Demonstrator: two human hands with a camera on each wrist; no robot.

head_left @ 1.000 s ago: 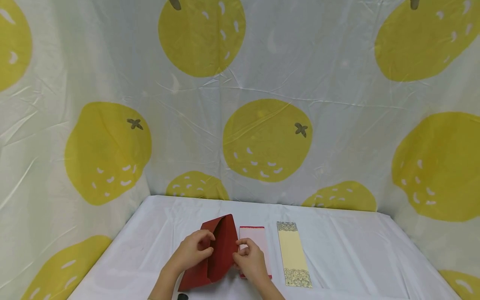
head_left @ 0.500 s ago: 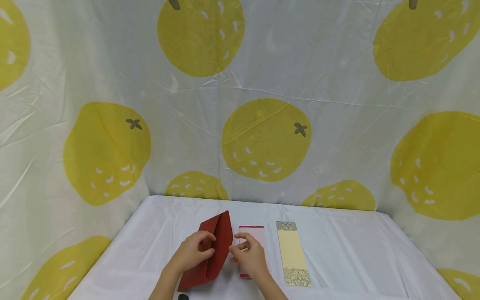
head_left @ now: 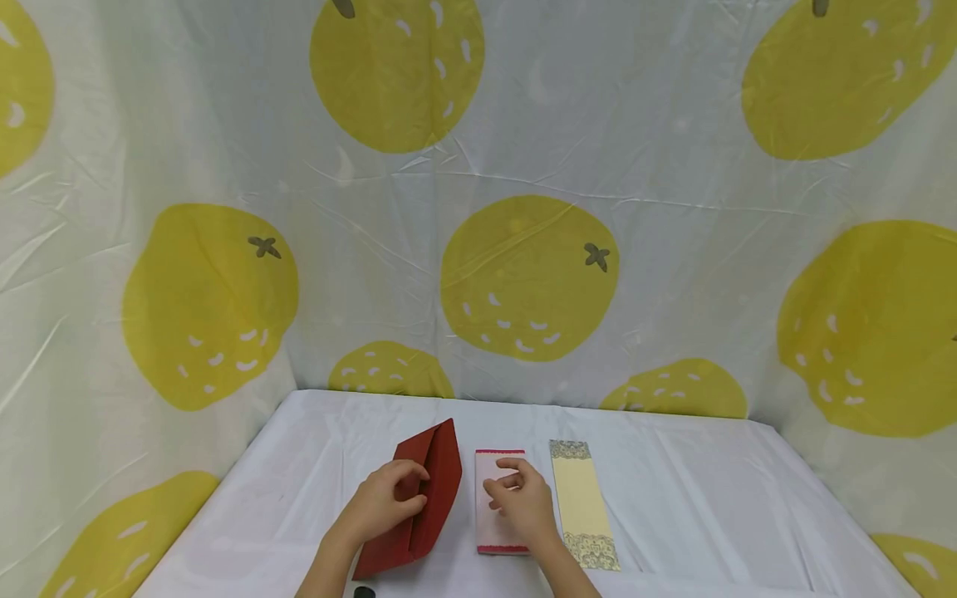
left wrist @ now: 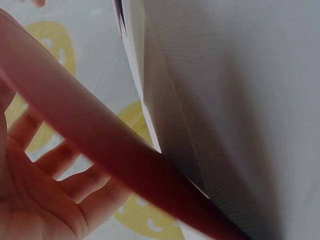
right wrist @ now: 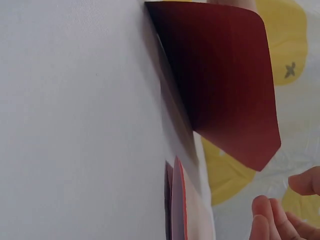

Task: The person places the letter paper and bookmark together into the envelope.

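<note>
Left wrist view: red envelope [left wrist: 95, 127] partly hides the left hand [left wrist: 45, 200].

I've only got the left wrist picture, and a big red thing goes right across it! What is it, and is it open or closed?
Observer: It's a red envelope, and the head view shows its flap open.

Operator: Ooh! And what's the other side doing?

Observer: In the head view, the right hand is over a pink card.

Operator: Is anything else lying over there?

Observer: Yes, a cream paper strip with gray lacy ends, to the right of the pink card.
</note>
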